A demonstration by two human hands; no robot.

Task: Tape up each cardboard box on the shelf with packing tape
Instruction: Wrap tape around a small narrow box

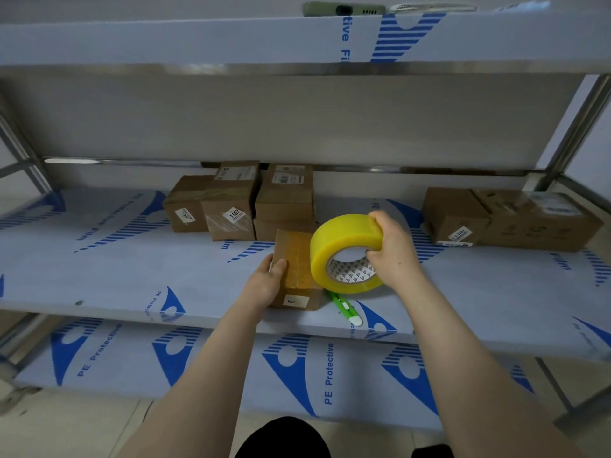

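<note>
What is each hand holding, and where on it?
Right hand grips the tape roll by its rim; left hand holds the small box at its left side.

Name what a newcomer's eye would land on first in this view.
The bright yellow packing tape roll stands out first, gripped by the right hand at the centre of the middle shelf, just right of a small cardboard box that the left hand holds by its left side. Next come the green cutter lying near the shelf's front edge, and the brown boxes clustered at the back left and far right.
</note>
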